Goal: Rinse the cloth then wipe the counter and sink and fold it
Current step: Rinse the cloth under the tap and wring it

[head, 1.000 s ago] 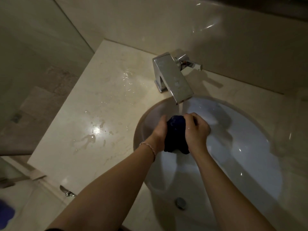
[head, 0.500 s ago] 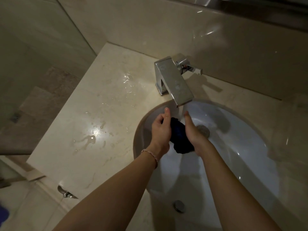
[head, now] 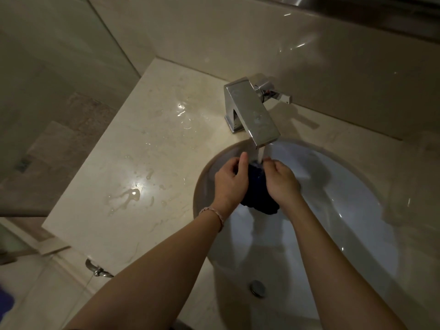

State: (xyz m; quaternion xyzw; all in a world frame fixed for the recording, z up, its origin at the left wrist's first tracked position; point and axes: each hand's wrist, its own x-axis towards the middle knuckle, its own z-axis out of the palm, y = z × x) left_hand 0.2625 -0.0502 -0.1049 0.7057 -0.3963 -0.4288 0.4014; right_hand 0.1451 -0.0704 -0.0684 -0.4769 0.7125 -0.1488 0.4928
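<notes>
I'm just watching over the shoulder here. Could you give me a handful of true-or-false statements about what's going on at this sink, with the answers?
1. Water is running from the tap onto the dark blue cloth. True.
2. Only one of the hands holds the cloth. False: the left hand and the right hand both grip it, bunched between them.
3. The counter to the left of the sink has water drops and a small puddle on it. True.
4. The cloth lies folded on the counter. False: it is held over the basin, under the tap.
5. The left wrist bears a bracelet. True.
</notes>
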